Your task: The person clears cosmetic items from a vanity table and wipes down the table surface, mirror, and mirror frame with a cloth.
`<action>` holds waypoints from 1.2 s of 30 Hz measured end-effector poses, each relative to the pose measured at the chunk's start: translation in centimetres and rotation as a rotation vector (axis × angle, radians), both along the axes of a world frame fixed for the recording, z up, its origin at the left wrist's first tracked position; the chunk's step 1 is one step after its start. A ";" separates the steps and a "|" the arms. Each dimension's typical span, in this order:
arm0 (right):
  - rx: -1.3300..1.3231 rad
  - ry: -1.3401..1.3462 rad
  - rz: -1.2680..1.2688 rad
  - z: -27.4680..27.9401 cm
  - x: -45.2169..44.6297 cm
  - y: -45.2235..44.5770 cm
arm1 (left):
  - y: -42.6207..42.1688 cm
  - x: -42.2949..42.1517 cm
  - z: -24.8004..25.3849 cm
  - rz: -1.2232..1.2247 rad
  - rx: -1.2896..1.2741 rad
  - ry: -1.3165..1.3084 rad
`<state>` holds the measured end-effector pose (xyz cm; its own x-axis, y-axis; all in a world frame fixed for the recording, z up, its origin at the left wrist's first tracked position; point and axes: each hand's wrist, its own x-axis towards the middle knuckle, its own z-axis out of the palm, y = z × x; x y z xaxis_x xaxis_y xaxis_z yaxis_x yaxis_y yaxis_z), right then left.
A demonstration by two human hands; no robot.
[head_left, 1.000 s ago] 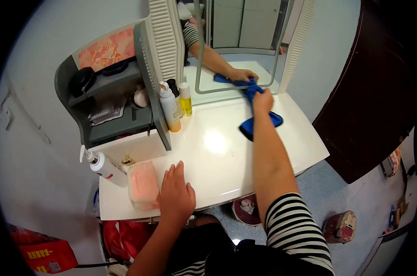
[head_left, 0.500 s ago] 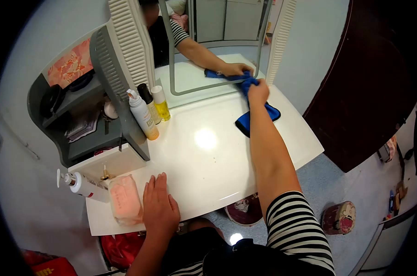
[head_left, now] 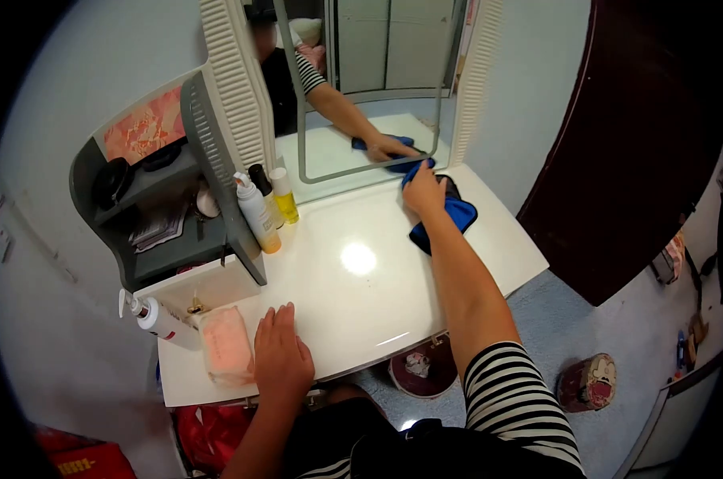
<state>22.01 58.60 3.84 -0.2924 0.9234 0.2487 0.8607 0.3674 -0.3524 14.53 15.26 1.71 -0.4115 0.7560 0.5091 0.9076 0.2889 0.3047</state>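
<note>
At the far right of the white dressing table [head_left: 337, 295], my right hand [head_left: 425, 190] is closed on a blue cloth [head_left: 459, 214] with black edging. The hand presses part of it at the lower edge of the mirror [head_left: 369, 120], while the rest lies loose on the tabletop beside the wrist. The mirror reflects the arm and cloth. My left hand [head_left: 283, 355] lies flat near the table's front edge, fingers stretched out and holding nothing. Just left of it sits a pink soft pack [head_left: 227, 345], and beyond that a white pump bottle [head_left: 154, 318].
A white spray bottle [head_left: 257, 215], a yellow bottle [head_left: 285, 199] and a dark-capped bottle [head_left: 259, 180] stand beside a grey shelf unit [head_left: 206, 136]. Below the table is a bin [head_left: 425, 389]. A dark red panel [head_left: 573, 176] rises at right, with a round container [head_left: 589, 382] on the floor.
My right hand has moved down and left along the mirror's lower edge with the cloth, which is now less bunched. The left hand stays flat on the table. The view has shifted slightly.
</note>
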 end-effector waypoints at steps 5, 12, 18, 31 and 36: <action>0.123 -0.202 0.260 -0.8 2.7 -4.3 | -0.1 -0.2 -0.6 0.009 0.001 0.069; 0.209 -0.161 0.610 -1.3 6.5 -11.2 | -0.2 -0.4 -0.9 -0.015 0.058 0.072; 0.277 -0.245 0.698 -0.1 9.9 -13.9 | -0.3 -0.6 -1.3 -0.025 0.034 0.092; 0.797 0.559 0.680 20.3 -3.3 -10.0 | -0.6 -1.2 2.0 -0.221 -0.302 -0.096; 1.150 0.616 0.727 29.9 -12.1 -10.2 | -0.6 -1.2 3.4 -0.232 -0.289 -0.150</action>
<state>9.89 48.37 33.75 -0.1717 -0.1563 0.9727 0.1997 0.9613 0.1897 13.30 14.67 5.15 -0.2666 0.9410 0.2085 0.9103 0.1748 0.3753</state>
